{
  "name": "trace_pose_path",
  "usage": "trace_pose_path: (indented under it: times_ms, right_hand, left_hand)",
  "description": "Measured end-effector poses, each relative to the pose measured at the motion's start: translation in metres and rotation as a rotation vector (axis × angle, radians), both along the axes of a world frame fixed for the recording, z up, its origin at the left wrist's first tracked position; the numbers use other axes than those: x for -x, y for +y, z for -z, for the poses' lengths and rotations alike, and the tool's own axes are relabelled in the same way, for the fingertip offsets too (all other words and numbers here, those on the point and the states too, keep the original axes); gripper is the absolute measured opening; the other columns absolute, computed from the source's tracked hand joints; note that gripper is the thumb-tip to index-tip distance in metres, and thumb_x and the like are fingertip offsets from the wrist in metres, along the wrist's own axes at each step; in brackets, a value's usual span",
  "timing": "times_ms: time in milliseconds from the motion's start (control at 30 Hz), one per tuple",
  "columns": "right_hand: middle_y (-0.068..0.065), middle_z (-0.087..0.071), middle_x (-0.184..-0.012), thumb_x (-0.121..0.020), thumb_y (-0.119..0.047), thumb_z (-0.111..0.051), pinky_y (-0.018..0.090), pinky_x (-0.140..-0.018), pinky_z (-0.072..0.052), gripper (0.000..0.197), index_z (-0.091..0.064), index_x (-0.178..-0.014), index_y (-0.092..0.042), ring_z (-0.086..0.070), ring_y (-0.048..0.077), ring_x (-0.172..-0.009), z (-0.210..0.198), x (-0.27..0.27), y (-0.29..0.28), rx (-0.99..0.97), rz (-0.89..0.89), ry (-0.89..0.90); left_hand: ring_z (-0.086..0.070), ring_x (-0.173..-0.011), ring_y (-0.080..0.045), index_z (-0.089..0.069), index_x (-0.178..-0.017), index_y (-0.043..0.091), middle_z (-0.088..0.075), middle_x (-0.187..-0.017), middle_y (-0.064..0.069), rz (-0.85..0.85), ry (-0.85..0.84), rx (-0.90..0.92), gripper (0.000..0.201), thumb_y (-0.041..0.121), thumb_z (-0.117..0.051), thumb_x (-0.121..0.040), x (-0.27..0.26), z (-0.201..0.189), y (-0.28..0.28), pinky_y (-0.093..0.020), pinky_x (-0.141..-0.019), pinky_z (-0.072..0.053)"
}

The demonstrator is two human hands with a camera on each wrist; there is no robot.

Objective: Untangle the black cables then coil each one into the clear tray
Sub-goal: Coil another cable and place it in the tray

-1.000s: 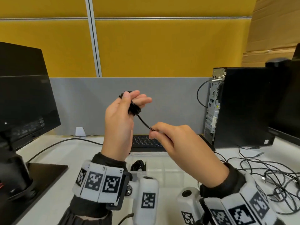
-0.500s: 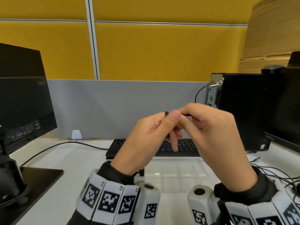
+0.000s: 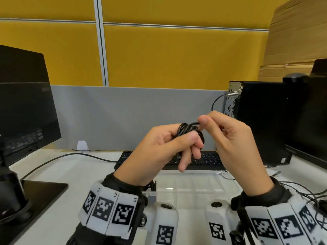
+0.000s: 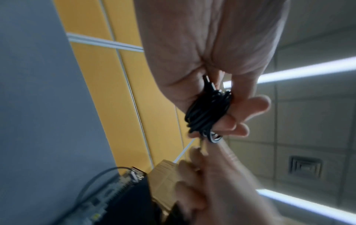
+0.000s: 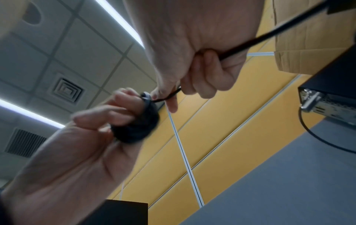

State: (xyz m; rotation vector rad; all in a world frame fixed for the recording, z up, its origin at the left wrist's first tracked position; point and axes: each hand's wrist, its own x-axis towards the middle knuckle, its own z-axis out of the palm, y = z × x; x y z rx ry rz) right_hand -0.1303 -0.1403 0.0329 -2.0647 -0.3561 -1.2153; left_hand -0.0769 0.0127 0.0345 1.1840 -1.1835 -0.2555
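Right now the left hand (image 3: 159, 149) is raised above the bench (image 3: 74, 174), its fingers curled round a tight coil of black cable (image 3: 189, 129) wound about the index and middle fingers. The right hand (image 3: 235, 144) sits just to the coil's right, thumb and forefinger pinching the cable's free end where it leaves the top of the bundle, so the short loose stretch runs nearly level from left hand to right. The right wrist view shows a plug end poking out of the coil beside that pinch. Judging by this, the last turn or tuck is in hand, and it depends on the right hand carrying the tail around the coil. The clear tray (image 3: 228, 187) lies directly below both hands; more tangled cables (image 3: 311, 193) wait at the right.
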Motion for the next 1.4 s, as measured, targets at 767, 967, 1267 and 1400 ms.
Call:
trace_pose_path:
  times_ms: [767, 967, 1267, 1400]
  right_hand:
    - [-0.011, -0.064, -0.075, -0.093, -0.038, -0.052, 0.039, -0.056, -0.049, 0.017, -0.065, -0.090, -0.028, -0.058, 0.010, -0.066, -0.007, 0.016, 0.006, 0.272, 0.276, -0.092]
    - [-0.015, -0.047, -0.063, -0.091, -0.051, -0.031, 0.037, -0.061, -0.046, 0.032, -0.058, -0.104, -0.039, -0.049, 0.015, -0.066, 0.009, -0.004, -0.007, 0.199, 0.369, 0.299]
    - [-0.012, -0.058, -0.085, -0.101, -0.037, -0.029, 0.037, -0.072, -0.046, 0.024, -0.053, -0.104, -0.037, -0.055, 0.015, -0.079, 0.019, -0.005, 0.018, 0.464, 0.077, 0.662]
    - [-0.007, -0.059, -0.088, -0.101, -0.037, -0.032, 0.030, -0.059, -0.028, 0.024, -0.055, -0.101, -0.030, -0.054, 0.022, -0.076, 0.010, 0.006, 0.021, 0.695, 0.429, 0.387]
  left_hand:
    - [-0.065, -0.073, -0.010, -0.066, -0.076, -0.009, -0.065, -0.058, -0.004, -0.354, -0.079, -0.267, 0.079, 0.058, -0.024, -0.089, -0.020, 0.016, -0.008, -0.010, -0.073, -0.045]
    - [-0.057, -0.050, -0.011, -0.065, -0.065, 0.009, -0.057, -0.045, -0.006, -0.033, 0.104, -0.040, 0.046, 0.033, -0.036, -0.092, -0.009, 0.004, -0.002, -0.017, -0.061, -0.047]
    - [-0.066, -0.087, -0.008, -0.060, -0.101, -0.006, -0.072, -0.073, 0.005, -0.487, 0.047, 0.259, 0.039, 0.023, -0.034, -0.101, -0.030, 0.010, -0.008, -0.019, -0.081, -0.049]
    - [-0.063, -0.084, 0.002, -0.063, -0.093, 0.010, -0.071, -0.080, 0.011, -0.784, -0.293, -0.011, 0.038, 0.036, -0.036, -0.099, -0.035, 0.026, -0.013, -0.020, -0.079, -0.047]
